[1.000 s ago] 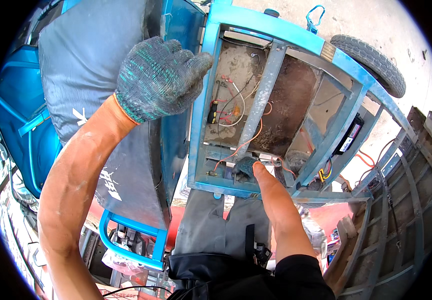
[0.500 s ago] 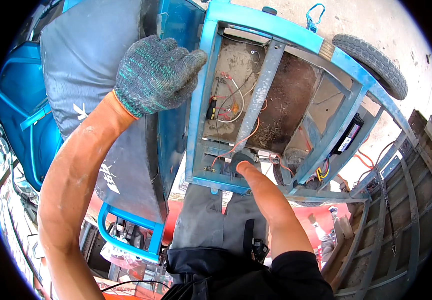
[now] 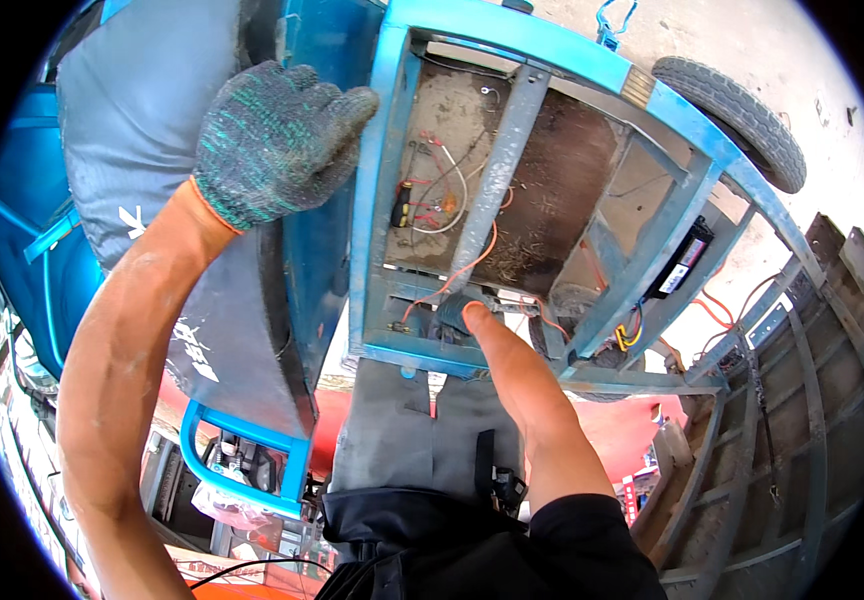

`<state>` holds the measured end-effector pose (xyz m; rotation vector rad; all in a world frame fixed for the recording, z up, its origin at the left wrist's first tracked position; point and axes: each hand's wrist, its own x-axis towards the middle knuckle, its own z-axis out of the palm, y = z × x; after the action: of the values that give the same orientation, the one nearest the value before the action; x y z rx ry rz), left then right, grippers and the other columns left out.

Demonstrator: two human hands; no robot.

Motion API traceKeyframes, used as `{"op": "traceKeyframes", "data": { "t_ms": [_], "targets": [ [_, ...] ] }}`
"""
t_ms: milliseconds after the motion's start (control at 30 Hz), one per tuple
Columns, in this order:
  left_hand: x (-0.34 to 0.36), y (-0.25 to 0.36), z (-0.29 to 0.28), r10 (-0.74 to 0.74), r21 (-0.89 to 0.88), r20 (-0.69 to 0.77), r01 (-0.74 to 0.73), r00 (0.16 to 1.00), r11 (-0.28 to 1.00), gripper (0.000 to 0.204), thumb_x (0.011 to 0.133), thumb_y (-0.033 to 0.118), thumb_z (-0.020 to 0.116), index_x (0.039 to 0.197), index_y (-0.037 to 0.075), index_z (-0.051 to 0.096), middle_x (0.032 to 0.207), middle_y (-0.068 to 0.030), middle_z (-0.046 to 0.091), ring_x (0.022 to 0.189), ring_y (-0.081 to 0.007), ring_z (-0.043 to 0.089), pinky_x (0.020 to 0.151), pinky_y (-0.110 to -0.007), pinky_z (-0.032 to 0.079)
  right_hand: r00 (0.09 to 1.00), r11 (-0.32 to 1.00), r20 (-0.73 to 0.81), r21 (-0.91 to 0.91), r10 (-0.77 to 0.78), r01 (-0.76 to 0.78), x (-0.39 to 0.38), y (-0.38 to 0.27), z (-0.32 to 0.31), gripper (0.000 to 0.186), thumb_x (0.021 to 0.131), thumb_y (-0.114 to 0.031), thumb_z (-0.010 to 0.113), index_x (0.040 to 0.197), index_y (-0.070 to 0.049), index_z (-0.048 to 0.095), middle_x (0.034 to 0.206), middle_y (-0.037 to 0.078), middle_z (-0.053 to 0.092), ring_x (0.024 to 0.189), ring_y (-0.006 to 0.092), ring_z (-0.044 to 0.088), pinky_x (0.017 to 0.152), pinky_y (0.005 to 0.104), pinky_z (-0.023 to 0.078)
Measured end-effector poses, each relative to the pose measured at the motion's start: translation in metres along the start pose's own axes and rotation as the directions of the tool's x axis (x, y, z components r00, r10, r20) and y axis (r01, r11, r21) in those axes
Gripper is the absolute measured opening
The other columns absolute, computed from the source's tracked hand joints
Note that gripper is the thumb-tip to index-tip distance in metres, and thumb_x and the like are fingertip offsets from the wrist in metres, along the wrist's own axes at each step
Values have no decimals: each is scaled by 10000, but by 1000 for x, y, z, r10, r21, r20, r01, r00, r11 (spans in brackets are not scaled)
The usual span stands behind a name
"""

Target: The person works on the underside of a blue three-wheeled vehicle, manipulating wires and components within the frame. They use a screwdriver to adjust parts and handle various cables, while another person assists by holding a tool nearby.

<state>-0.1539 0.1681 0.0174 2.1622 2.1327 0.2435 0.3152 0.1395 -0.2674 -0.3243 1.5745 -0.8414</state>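
Observation:
My left hand [image 3: 280,145], in a grey-green knit glove, is closed above the padded black seat [image 3: 137,120], beside the left bar of a blue metal frame [image 3: 372,180]; whatever it may hold is hidden. My right hand [image 3: 460,312], also gloved, reaches into the frame's lower part at the foot of a middle bar [image 3: 487,192], near a thin orange wire [image 3: 472,268]; its fingers are hidden. A yellow-and-black screwdriver [image 3: 402,204] lies with loose wires on the floor of the frame's compartment. A black electrical box [image 3: 679,258] is mounted on the frame's right part.
A blue panel [image 3: 27,220] is at far left. A tyre [image 3: 732,120] stands beyond the frame. A curved slatted metal panel [image 3: 782,430] fills the right side. A blue tubular handle [image 3: 242,420] and cluttered items [image 3: 242,470] lie below the seat, beside my legs.
The frame and seat appear shifted leftward and slightly up in view. My left hand has moved left with them, staying closed. My right hand has shifted up-left to the foot of the middle bar.

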Motion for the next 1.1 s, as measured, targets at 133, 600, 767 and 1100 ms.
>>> {"op": "traceKeyframes", "data": {
  "t_ms": [133,600,767,1100],
  "targets": [
    [3,-2,6,14,6,-32,-14,999,1000,409,795,148,745,1191,79,669,785,-34,623,681,-236,577,615,-407,450,971,931,-43,295,236,-214,10,23,39,334,879,-387,708,1065,-128,807,1097,154,767,1033,366,725,859,452,579],
    [5,2,6,19,32,29,-20,999,999,401,827,113,722,1226,113,682,788,-54,627,703,-255,586,637,-407,461,995,992,-85,-115,46,-56,49,32,84,273,823,-255,721,1039,-117,814,1099,115,775,1013,360,734,844,438,584],
    [-10,-3,4,3,52,37,-4,999,999,394,854,119,720,1246,114,680,795,-53,632,704,-253,586,646,-393,470,887,774,-91,534,452,-340,11,-9,19,490,772,-423,756,1058,-26,783,1096,242,748,992,377,729,868,452,563],
    [-4,-3,1,-11,28,102,8,995,1000,487,789,151,764,1260,79,664,803,-36,629,710,-250,591,637,-410,465,907,757,55,532,417,-380,-10,-20,-3,599,796,-460,784,1199,-20,733,1170,207,738,1023,375,720,889,457,567]
  ]
}}
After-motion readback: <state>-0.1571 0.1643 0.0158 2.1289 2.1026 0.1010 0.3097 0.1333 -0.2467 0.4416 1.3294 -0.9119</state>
